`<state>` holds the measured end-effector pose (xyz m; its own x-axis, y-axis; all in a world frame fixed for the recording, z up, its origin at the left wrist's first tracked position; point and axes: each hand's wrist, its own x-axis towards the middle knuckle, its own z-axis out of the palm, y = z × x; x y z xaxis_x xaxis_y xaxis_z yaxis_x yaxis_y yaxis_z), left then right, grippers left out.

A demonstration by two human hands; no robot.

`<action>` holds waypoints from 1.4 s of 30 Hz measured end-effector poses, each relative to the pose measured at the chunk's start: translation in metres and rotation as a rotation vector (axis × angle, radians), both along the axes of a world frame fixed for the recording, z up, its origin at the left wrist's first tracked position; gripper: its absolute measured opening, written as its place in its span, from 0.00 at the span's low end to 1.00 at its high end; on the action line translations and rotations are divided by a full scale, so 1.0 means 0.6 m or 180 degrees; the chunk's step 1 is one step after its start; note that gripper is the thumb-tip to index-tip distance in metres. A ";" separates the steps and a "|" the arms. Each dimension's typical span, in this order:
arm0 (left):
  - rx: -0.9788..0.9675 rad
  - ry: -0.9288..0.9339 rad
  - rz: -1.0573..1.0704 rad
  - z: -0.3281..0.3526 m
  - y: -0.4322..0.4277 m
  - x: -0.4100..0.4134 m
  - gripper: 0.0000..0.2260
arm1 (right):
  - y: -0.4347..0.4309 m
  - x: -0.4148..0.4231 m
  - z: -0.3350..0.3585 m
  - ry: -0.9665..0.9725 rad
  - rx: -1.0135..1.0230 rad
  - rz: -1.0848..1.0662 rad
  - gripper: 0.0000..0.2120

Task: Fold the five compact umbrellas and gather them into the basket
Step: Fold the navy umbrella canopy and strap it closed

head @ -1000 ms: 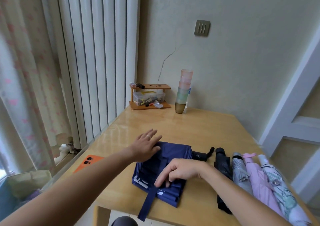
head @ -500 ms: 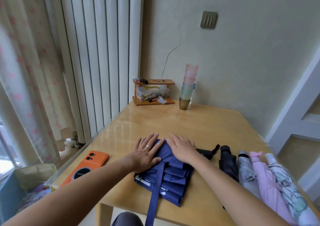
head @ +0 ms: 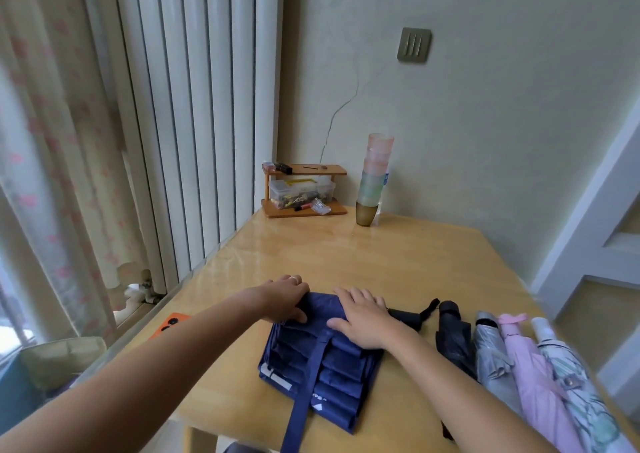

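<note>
Five compact umbrellas lie along the near edge of the wooden table, and both my hands are on the leftmost one. That navy umbrella is flattened out, its canopy gathered in pleats that run across it, and its long strap trails toward me over the table's edge. My left hand sits at the far left corner of the cloth with the fingers curled down and the thumb tucked against the fold, gripping the fabric (the ring shows on top). My right hand lies flat just beside it, fingers straight and close together, pressing the pleats down near the black handle, which points right.

To the right the other four lie side by side, each rolled up: a black umbrella, a silver-grey umbrella, a pink umbrella and a white patterned umbrella at the table's right edge. The last three touch one another.

An orange phone peeks out beyond my left forearm. Against the far wall stand a small wooden shelf holding a clear box, and a stack of coloured cups.
</note>
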<state>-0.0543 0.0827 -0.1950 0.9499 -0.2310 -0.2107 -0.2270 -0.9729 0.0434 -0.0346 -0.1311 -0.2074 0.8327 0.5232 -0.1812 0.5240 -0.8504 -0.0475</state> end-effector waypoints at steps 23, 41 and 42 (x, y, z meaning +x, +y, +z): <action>0.0302 0.0511 -0.0013 0.081 -0.030 0.007 0.30 | -0.050 0.030 0.069 0.0730 0.0607 0.0022 0.15; -0.0894 0.0905 0.0027 0.157 0.003 -0.047 0.24 | -0.029 -0.050 0.205 0.0297 0.0073 0.0142 0.27; -0.0932 0.0940 0.0040 0.158 0.005 -0.052 0.23 | -0.022 -0.058 0.200 0.0146 -0.0101 0.0141 0.29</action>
<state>-0.0855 0.0857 -0.1002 0.8615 -0.3103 -0.4018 -0.1514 -0.9125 0.3801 -0.0694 -0.1445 -0.0873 0.7993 0.5527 -0.2357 0.5590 -0.8279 -0.0457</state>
